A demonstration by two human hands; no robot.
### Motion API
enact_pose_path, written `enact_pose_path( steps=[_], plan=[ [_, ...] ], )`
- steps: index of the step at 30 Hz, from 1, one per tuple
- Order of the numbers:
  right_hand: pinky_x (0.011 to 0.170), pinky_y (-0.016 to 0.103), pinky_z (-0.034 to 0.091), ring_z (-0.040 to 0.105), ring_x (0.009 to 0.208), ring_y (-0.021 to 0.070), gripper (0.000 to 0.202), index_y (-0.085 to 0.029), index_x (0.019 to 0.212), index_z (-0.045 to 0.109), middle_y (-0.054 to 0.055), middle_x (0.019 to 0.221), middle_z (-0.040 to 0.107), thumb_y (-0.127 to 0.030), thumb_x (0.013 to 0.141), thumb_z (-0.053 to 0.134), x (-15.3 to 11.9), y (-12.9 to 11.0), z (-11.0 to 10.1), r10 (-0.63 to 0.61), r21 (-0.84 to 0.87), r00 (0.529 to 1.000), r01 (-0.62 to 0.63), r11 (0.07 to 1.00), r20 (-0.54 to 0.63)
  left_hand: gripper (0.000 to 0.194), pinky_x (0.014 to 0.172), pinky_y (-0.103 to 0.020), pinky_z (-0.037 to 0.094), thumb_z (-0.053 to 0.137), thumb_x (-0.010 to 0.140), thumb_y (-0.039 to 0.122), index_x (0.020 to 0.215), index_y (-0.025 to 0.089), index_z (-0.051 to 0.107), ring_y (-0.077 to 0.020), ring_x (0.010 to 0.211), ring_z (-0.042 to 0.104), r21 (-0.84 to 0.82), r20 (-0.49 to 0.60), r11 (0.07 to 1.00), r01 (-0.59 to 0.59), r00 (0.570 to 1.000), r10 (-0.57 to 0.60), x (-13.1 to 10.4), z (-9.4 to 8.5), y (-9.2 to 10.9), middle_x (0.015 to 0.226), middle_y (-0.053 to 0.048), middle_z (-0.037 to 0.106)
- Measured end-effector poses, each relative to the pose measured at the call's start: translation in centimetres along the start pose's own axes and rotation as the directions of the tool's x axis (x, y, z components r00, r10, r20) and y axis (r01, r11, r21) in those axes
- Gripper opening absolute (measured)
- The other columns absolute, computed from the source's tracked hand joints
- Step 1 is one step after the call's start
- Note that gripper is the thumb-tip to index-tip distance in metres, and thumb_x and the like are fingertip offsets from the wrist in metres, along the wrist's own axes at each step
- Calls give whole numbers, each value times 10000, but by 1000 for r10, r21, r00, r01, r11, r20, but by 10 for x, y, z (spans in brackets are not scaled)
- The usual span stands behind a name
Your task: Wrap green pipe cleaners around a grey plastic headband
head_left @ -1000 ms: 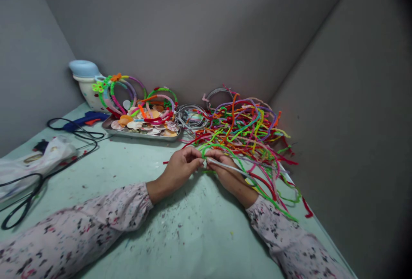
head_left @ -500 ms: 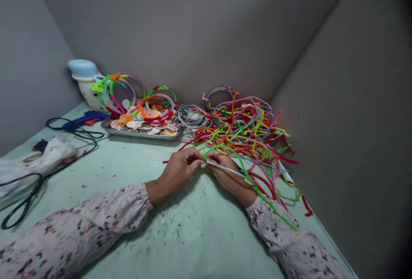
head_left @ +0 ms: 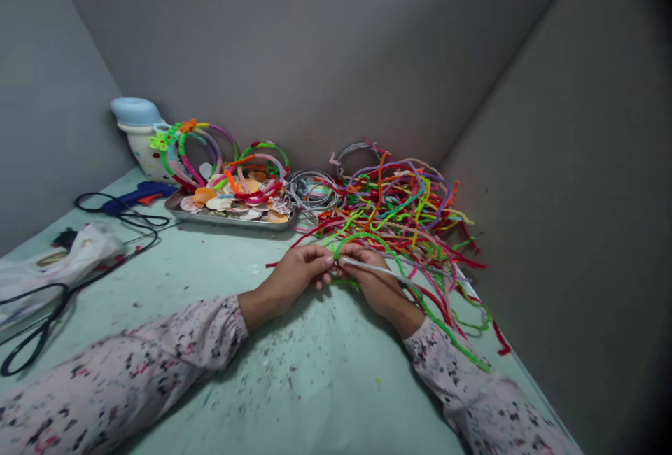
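Observation:
Over the table's middle, my left hand (head_left: 294, 274) pinches the end of a bright green pipe cleaner (head_left: 449, 331) between thumb and fingers. My right hand (head_left: 370, 285), fingertips close to the left ones, is closed on a thin pale grey strip (head_left: 374, 268) that slants down to the right over its back. From the fingertips the pipe cleaner arches above the right hand and trails down across the right sleeve. The exact spot where strip and pipe cleaner meet is small and partly hidden by my fingers.
Behind my hands lies a tangled heap of coloured pipe cleaners (head_left: 399, 203), beside grey wire hoops (head_left: 309, 196). A metal tray (head_left: 225, 220) bears shells and fuzzy wrapped hoops. Leftward are a blue glue gun (head_left: 129, 197), black cord (head_left: 141, 253), plastic bag (head_left: 89, 252) and blue-lidded container (head_left: 141, 133).
My left fingers have shifted slightly, with the lower fingers now showing beneath the thumb. The strip and the trailing green pipe cleaner have moved slightly over the right hand.

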State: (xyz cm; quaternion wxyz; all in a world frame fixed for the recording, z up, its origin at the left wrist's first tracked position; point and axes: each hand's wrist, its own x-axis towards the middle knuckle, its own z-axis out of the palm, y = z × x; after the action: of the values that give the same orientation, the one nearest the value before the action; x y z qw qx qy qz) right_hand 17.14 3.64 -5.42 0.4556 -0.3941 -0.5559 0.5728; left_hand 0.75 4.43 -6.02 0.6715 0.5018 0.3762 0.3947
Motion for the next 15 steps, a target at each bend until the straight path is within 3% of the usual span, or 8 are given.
enact_pose_path(
  steps=[9, 15],
  plan=[
    [636, 265, 440, 561, 661, 123, 228, -170, 931, 625, 20, 802, 629, -277, 736, 676, 2, 18, -6, 2, 105, 1000, 0, 994, -20, 232, 470, -182, 360, 706, 742, 328, 743, 106, 640, -57, 512, 493, -42, -5, 998, 53, 999, -53, 0, -1, 2, 655, -29, 614],
    [611, 252, 427, 562, 649, 122, 177, -162, 844, 638, 12, 731, 619, -292, 739, 693, 1, 14, -7, 14, 81, 1000, -16, 997, 19, 238, 475, -166, 374, 703, 748, 327, 750, 96, 650, -54, 521, 511, -25, 17, 997, 73, 997, -72, 0, -5, 0, 688, -41, 633]
  ],
)
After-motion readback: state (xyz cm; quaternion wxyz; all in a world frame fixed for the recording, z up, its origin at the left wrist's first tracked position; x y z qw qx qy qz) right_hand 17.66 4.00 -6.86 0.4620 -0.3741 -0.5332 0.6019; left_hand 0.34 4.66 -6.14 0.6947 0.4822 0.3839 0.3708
